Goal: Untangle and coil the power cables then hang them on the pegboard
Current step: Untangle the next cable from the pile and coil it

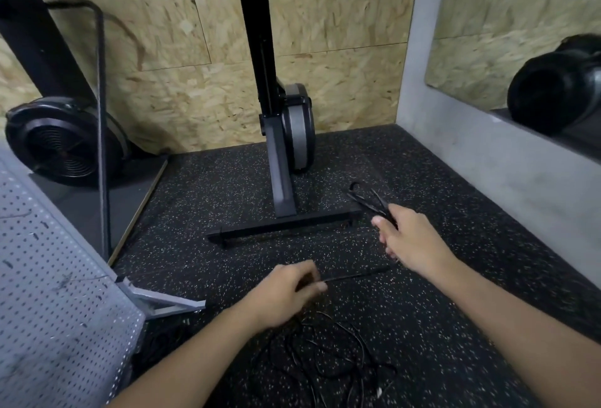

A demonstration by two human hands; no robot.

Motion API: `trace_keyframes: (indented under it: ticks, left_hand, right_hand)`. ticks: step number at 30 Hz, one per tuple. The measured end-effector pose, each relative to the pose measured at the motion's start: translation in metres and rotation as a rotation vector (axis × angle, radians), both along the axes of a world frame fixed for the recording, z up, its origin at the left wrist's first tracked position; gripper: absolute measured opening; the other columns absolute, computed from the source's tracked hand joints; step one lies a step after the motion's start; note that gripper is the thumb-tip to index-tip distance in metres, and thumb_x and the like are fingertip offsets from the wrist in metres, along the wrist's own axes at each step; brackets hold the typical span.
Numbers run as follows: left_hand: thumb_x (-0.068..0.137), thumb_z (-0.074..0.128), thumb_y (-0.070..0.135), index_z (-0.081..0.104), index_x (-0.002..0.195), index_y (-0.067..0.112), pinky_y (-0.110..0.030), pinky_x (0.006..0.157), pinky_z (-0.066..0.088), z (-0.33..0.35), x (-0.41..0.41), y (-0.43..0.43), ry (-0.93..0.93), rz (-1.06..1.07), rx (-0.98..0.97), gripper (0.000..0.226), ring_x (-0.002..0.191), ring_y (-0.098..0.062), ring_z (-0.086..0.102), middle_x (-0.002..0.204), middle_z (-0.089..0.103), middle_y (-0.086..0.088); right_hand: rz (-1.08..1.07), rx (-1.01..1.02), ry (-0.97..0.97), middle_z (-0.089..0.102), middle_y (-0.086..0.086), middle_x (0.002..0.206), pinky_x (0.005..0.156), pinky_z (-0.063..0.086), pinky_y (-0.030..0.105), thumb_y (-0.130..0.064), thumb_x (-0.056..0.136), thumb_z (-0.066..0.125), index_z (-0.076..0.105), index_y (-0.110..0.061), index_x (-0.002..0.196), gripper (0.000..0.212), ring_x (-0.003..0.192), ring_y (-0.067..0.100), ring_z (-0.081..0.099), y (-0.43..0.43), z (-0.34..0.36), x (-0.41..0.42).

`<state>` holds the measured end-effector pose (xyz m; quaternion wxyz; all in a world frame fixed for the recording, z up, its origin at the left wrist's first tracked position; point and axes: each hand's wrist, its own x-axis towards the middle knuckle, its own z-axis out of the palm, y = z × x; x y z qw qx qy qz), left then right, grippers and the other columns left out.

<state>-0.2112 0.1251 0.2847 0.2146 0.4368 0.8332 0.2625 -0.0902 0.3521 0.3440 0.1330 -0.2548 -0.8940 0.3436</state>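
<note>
While our right hand (413,238) curls round the loops (367,201) and left hand (286,290) pinches the cable (357,273), we should feed slack evenly, untwisted.

Left hand (286,290), right hand (411,240), both curled

i see my two hands, one left hand (286,290) and one right hand (413,238). there is one folded bunch of cable (370,201), one straight line of cable (354,274) and one messy pile of cable (331,355), but i cannot tell how many cables that makes. i also count one grey pegboard (48,294), one tall black machine (279,160), one round fan (61,141) and one mirror (507,17).
</note>
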Motion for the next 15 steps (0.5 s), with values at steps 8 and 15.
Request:
trace_keyframes:
  ticks: [8,15]
  left_hand:
    - [0.093,0.078,0.031,0.067,0.095,0.024,-0.017,0.074,0.049,0.039,0.010,0.004,0.180,0.155,0.495,0.013,0.087,-0.009,0.064,0.088,0.067,0.014]
    - [0.088,0.084,0.029,0.072,0.103,0.028,-0.014,0.078,0.048,0.050,0.003,-0.002,0.206,0.225,0.562,0.019,0.092,-0.004,0.060,0.099,0.060,0.013]
  right_hand:
    - [0.270,0.039,-0.305,0.065,0.000,0.086,0.061,0.041,0.032,-0.035,0.110,0.044,0.057,-0.022,0.097,0.022,0.072,0.016,0.059,-0.036,-0.004,-0.002]
    - [0.339,-0.394,-0.358,0.072,-0.005,0.114,0.104,0.044,0.046,-0.077,0.088,0.029,0.064,-0.038,0.105,0.055,0.108,0.022,0.064,-0.048,-0.005,-0.002]
